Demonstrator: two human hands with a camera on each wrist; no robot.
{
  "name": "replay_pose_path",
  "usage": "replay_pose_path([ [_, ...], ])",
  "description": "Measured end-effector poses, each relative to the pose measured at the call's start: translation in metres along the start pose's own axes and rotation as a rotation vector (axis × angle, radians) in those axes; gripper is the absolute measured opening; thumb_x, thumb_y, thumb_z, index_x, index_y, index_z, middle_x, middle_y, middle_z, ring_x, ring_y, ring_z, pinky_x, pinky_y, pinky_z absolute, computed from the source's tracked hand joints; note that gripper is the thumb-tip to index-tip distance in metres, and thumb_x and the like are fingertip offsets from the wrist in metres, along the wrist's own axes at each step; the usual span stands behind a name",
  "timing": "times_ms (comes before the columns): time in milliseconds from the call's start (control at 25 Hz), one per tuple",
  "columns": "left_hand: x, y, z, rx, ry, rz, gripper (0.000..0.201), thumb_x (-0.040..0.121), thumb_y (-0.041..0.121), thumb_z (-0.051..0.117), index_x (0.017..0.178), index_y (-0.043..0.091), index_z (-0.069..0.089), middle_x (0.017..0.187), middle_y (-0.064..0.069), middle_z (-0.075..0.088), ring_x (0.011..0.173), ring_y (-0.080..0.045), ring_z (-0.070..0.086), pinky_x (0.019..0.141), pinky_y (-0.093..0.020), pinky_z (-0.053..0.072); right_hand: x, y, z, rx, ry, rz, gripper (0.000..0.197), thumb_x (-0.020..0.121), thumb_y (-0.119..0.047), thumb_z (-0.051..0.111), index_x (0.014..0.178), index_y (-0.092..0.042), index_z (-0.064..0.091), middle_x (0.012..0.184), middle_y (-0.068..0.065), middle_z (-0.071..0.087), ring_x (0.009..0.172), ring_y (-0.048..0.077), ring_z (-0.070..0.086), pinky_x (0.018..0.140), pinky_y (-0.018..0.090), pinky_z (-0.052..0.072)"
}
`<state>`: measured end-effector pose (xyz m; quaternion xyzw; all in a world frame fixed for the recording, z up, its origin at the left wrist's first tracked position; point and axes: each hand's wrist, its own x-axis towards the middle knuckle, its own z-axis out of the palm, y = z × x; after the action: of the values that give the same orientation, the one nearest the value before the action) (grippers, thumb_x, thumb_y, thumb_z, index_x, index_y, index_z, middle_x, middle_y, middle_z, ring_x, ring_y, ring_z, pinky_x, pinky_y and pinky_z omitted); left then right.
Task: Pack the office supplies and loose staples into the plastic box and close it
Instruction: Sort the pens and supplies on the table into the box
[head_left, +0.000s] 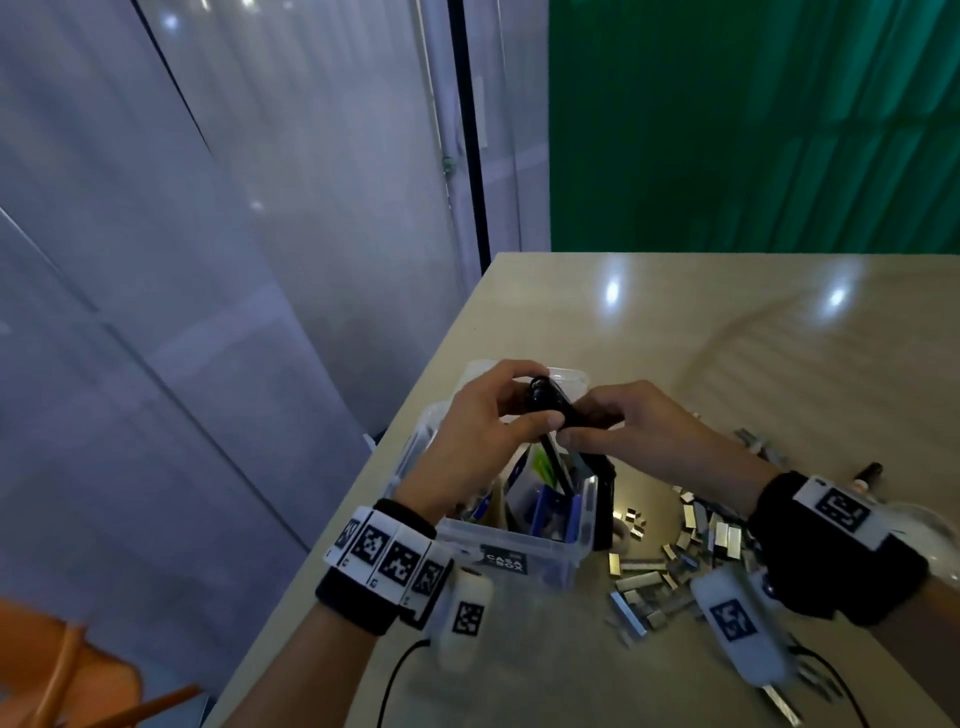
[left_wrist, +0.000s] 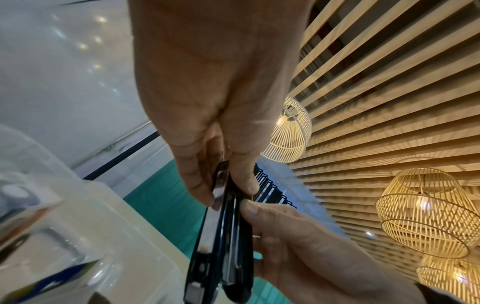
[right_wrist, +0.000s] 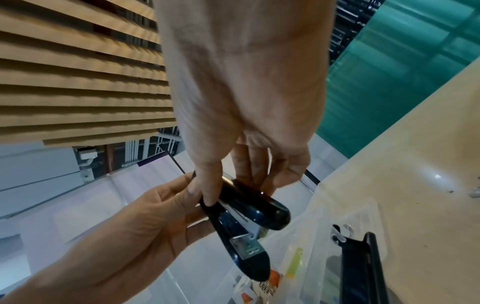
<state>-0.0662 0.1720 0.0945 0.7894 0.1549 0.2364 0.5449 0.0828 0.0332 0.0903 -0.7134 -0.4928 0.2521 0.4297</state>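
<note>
Both hands hold a black stapler above the clear plastic box. My left hand pinches its far end between thumb and fingers. My right hand grips the other end from the right. In the right wrist view the stapler points down toward the box, its top arm lifted a little off the base. The left wrist view shows the stapler edge-on between both thumbs. Loose staples lie in a heap on the table right of the box. The box holds blue packs and other supplies.
The clear lid lies behind the box. A black object stands against the box's right wall. A small dark bottle lies at the far right. The table's left edge runs close to the box. An orange chair is at lower left.
</note>
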Motion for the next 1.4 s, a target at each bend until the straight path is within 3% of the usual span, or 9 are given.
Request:
replay_pose_path([
  [160, 0.004, -0.023, -0.006, -0.036, 0.037, -0.011, 0.038, 0.088, 0.009, 0.073, 0.123, 0.015, 0.060, 0.112, -0.003, 0.072, 0.103, -0.010, 0.069, 0.091, -0.024, 0.056, 0.010, -0.001, 0.010, 0.090, -0.003, 0.129, 0.041, 0.081, -0.026, 0.084, 0.113, -0.023, 0.058, 0.088, 0.011, 0.074, 0.069, 0.025, 0.073, 0.061, 0.039, 0.056],
  [320, 0.006, -0.053, -0.012, 0.347, 0.001, -0.061, 0.026, 0.089, 0.021, 0.072, 0.114, 0.020, 0.066, 0.106, 0.010, 0.065, 0.095, -0.006, 0.064, 0.082, -0.018, 0.049, 0.013, -0.001, 0.020, 0.088, 0.010, 0.253, 0.068, 0.082, -0.017, 0.081, 0.132, -0.037, 0.039, 0.097, 0.020, 0.069, 0.058, 0.029, 0.071, 0.056, 0.041, 0.059],
  [480, 0.006, -0.078, -0.006, 0.797, -0.304, -0.058, 0.024, 0.087, 0.035, 0.069, 0.109, 0.025, 0.071, 0.114, -0.004, 0.058, 0.106, -0.029, 0.053, 0.090, -0.038, 0.045, 0.025, -0.003, 0.026, -0.042, 0.102, 0.290, 0.048, 0.077, -0.014, 0.083, 0.116, -0.020, 0.055, 0.102, 0.015, 0.065, 0.060, 0.030, 0.073, 0.058, 0.050, 0.062],
  [600, 0.003, -0.078, 0.003, 0.958, -0.419, -0.064, 0.036, 0.087, 0.036, 0.070, 0.121, 0.026, 0.066, 0.123, -0.007, 0.051, 0.117, -0.032, 0.039, 0.094, -0.042, 0.040, 0.033, -0.002, 0.034, -0.231, 0.098, 0.358, 0.044, 0.078, -0.021, 0.081, 0.112, -0.016, 0.055, 0.101, 0.008, 0.060, 0.062, 0.030, 0.072, 0.057, 0.048, 0.061],
  [720, 0.004, -0.080, 0.002, 0.968, -0.407, -0.074, 0.043, 0.085, 0.031, 0.072, 0.126, 0.023, 0.063, 0.125, -0.009, 0.051, 0.118, -0.030, 0.043, 0.096, -0.042, 0.042, 0.042, 0.001, 0.043, -0.434, 0.081, 0.396, 0.038, 0.079, -0.031, 0.079, 0.104, -0.014, 0.056, 0.095, 0.007, 0.062, 0.067, 0.025, 0.068, 0.059, 0.041, 0.061],
  [840, 0.006, -0.082, 0.000, 0.897, -0.389, -0.075, 0.041, 0.085, 0.020, 0.070, 0.126, 0.019, 0.065, 0.121, -0.011, 0.058, 0.113, -0.029, 0.054, 0.094, -0.041, 0.048, 0.051, 0.000, 0.054, -0.599, 0.034, 0.419, 0.036, 0.080, -0.041, 0.075, 0.093, -0.014, 0.056, 0.084, 0.003, 0.060, 0.067, 0.021, 0.060, 0.052, 0.030, 0.046],
  [920, 0.006, -0.082, -0.001, 0.796, -0.371, -0.068, 0.035, 0.086, 0.013, 0.067, 0.122, 0.017, 0.068, 0.113, -0.010, 0.066, 0.106, -0.026, 0.061, 0.088, -0.036, 0.050, 0.054, 0.003, 0.061, -0.765, -0.024, 0.398, 0.037, 0.085, -0.046, 0.069, 0.091, -0.015, 0.051, 0.086, 0.004, 0.058, 0.074, 0.023, 0.057, 0.057, 0.030, 0.040],
  [1080, 0.002, -0.080, -0.001, 0.716, -0.296, -0.063, 0.025, 0.091, 0.008, 0.060, 0.113, 0.012, 0.071, 0.097, -0.010, 0.070, 0.086, -0.021, 0.064, 0.073, -0.029, 0.048, 0.055, 0.004, 0.066, -0.990, -0.055, 0.336, 0.020, 0.094, -0.027, 0.062, 0.102, -0.012, 0.051, 0.104, 0.011, 0.061, 0.085, 0.030, 0.058, 0.066, 0.033, 0.039],
  [1400, -0.003, -0.074, 0.002, 0.622, -0.187, -0.055, 0.020, 0.094, 0.010, 0.061, 0.113, 0.012, 0.066, 0.096, -0.008, 0.071, 0.085, -0.019, 0.066, 0.068, -0.019, 0.044, 0.060, 0.014, 0.049, -0.763, -0.096, 0.413, 0.032, 0.085, -0.022, 0.078, 0.115, -0.018, 0.068, 0.108, 0.005, 0.063, 0.089, 0.021, 0.057, 0.071, 0.028, 0.044],
])
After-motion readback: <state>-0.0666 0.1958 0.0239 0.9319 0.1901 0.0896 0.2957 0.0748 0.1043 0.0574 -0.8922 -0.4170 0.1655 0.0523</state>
